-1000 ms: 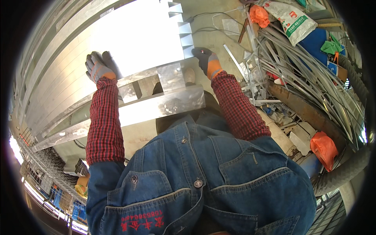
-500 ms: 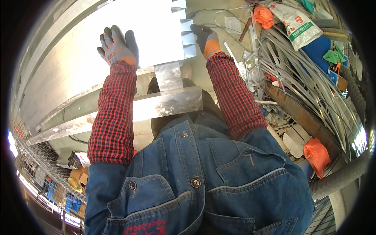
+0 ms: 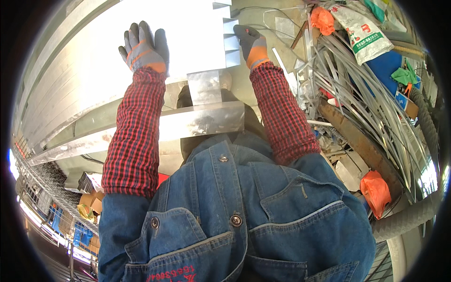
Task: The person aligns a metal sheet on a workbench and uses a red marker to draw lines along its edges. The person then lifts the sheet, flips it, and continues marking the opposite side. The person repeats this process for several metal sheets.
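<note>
A bright white sheet panel lies before me, its right edge cut into folded, notched tabs. My left hand, in a grey and orange glove with dark fingertips, rests on the sheet with its fingers stretched out. At the tabbed edge is my right hand, gloved the same way. Its fingers are curled together close beside the tabs; what they hold, if anything, is hidden. Under the sheet's near edge a metal support joins a long metal bar crossing in front of my body.
To the right lies a heap of long thin metal strips, with a printed white sack and an orange bag at its far end. Another orange bag and a thick ribbed hose are nearer. Wire mesh stands at the left.
The view has shifted slightly; the sheet and both hands appear a little farther up and to the right. My left hand stays spread on the sheet, and my right stays curled by the tabs.
</note>
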Demonstrator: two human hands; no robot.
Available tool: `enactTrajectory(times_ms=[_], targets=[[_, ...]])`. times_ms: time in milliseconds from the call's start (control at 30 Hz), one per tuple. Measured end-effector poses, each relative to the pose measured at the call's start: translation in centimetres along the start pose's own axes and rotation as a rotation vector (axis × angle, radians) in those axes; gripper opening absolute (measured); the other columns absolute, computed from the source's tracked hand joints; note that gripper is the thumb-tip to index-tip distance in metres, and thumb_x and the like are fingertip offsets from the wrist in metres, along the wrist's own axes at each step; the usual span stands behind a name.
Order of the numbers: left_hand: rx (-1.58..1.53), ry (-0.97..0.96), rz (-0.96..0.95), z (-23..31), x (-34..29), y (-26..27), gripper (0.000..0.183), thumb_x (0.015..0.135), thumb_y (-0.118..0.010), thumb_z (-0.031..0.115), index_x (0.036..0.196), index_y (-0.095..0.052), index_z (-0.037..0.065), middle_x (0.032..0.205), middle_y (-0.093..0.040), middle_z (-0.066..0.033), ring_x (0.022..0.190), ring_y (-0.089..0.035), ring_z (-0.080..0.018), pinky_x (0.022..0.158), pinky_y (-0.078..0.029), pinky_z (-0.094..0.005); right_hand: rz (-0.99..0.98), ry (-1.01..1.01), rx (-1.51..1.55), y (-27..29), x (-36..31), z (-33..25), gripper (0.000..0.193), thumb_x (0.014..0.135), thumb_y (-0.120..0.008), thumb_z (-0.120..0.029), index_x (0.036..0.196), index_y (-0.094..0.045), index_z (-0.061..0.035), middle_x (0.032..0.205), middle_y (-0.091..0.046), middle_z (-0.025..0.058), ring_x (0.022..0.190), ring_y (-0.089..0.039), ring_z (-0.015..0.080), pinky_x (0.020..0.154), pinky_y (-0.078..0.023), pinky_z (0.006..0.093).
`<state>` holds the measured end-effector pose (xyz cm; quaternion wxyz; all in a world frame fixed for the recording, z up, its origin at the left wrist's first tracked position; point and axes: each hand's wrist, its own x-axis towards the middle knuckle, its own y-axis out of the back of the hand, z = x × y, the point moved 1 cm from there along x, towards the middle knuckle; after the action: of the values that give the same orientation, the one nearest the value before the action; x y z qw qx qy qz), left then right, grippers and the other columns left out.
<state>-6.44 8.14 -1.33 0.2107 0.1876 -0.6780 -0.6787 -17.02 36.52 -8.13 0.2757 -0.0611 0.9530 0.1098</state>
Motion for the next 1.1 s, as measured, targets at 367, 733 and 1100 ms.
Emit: enactTrajectory(times_ms=[367, 733, 1100], targets=[[-0.05, -0.057, 0.054, -0.3, 0.2, -0.8, 0.067, 0.114, -0.045, 0.053, 0.169, -0.048, 0.013, 0.177, -0.042, -0.0149, 0.167, -0.033, -0.0359, 0.139, -0.02, -0.0559, 0.012, 0.033, 0.08, -0.5, -0.1, 0.6, 0.044, 0.095, -0.084, -0.04, 0.117, -0.083, -0.0021, 0.085, -0.067, -0.0023, 0.077, -0.056, 0.0112, 0.072, -0.049, 0.0315], [-0.069, -0.081, 0.122, -1.2, 0.2, -1.9, 0.072, 0.112, -0.047, 0.058, 0.166, -0.051, 0.011, 0.176, -0.043, -0.0166, 0.165, -0.036, -0.0397, 0.136, -0.026, -0.0552, -0.069, 0.053, -0.038, 0.2, 0.7, 0.9, 0.048, 0.096, -0.082, -0.045, 0.114, -0.08, -0.0013, 0.082, -0.062, -0.0038, 0.074, -0.054, 0.0097, 0.066, -0.046, 0.031], [-0.035, -0.05, 0.076, -0.9, 0.1, -1.6, 0.066, 0.113, -0.049, 0.051, 0.169, -0.048, 0.016, 0.178, -0.041, -0.0136, 0.167, -0.034, -0.0359, 0.139, -0.021, -0.0551, -0.104, -0.013, -0.039, 0.6, 0.5, 0.4, 0.047, 0.097, -0.082, -0.047, 0.113, -0.08, -0.0029, 0.081, -0.062, -0.0021, 0.069, -0.051, 0.0102, 0.062, -0.043, 0.0311]])
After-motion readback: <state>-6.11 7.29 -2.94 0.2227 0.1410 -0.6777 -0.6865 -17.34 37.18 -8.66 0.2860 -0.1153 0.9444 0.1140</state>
